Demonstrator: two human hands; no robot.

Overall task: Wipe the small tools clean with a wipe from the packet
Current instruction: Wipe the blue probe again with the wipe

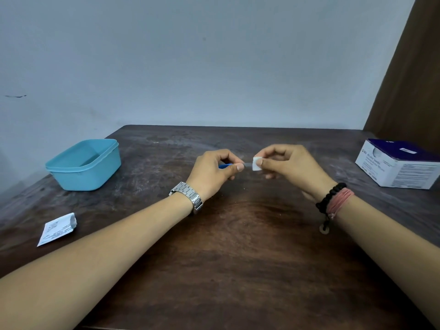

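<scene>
Wipe [256, 163] (right-hand pinch) on tool [225, 165]

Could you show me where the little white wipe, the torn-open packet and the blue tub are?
wipe [256, 163]: head view, middle of the folded white pad.
torn packet [57, 230]: head view, its printed face.
blue tub [95, 173]: head view, its front wall.

The white and blue box [400, 166] bears a "BD" logo; its smaller print and the torn packet's [57, 228] are unreadable
</scene>
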